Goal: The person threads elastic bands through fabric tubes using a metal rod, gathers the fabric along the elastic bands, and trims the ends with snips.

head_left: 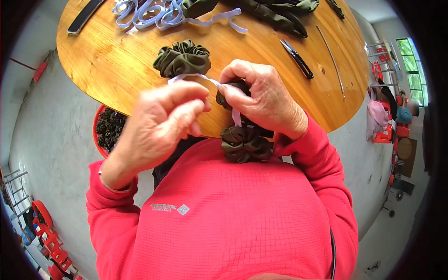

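Note:
My right hand (263, 95) is closed, thumb against fingers, on a dark green scrunchie (225, 100) and a pale lilac elastic band (193, 76) at the table's near edge. This band runs left to a gathered olive-green scrunchie (182, 59) lying on the wood. Below my right hand a short lilac strip (237, 117) leads to another dark green scrunchie (246, 143), which hangs against the red top. Slightly blurred, my left hand (161, 121) hovers left of the band. Its bent fingers are apart, and nothing shows between them.
On the round wooden table (107, 60) lie loose lilac elastic (163, 14), dark green fabric tubes (275, 16), black-handled thread snips (297, 58), a thin metal rod (331, 60) and a black strip (85, 16). A red tub (99, 135) of dark pieces stands below left.

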A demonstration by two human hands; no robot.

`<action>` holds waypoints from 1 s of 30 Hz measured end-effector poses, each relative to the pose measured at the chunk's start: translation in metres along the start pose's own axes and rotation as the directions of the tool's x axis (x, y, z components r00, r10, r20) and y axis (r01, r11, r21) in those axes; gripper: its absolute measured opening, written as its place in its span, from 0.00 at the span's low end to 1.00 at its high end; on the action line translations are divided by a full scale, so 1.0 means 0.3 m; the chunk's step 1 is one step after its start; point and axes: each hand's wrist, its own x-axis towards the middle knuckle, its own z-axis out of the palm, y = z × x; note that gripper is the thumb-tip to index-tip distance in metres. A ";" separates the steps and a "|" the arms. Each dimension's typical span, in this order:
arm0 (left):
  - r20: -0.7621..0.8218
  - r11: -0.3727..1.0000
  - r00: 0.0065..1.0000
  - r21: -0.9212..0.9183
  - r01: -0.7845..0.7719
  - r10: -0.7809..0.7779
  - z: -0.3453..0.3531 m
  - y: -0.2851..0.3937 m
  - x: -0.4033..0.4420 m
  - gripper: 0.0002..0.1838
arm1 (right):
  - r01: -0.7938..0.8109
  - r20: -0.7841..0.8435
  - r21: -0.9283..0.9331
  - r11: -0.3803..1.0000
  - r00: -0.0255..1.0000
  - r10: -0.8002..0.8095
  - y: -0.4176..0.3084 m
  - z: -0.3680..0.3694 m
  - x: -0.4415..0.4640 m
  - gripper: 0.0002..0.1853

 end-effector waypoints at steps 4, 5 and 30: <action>0.060 0.918 0.979 -0.343 0.201 -0.192 0.016 -0.071 0.026 0.18 | 0.331 -0.083 -0.277 0.902 0.927 -0.365 0.019 0.032 0.000 0.05; 0.015 0.926 0.979 -0.321 0.199 -0.205 0.021 -0.054 0.034 0.17 | 0.352 -0.082 -0.327 0.877 0.914 -0.397 0.018 0.035 0.001 0.06; 0.115 0.727 0.981 -0.658 0.194 -0.157 0.023 -0.057 0.130 0.09 | -0.169 -0.350 -0.845 0.507 0.892 -0.285 0.262 -0.269 -0.130 0.20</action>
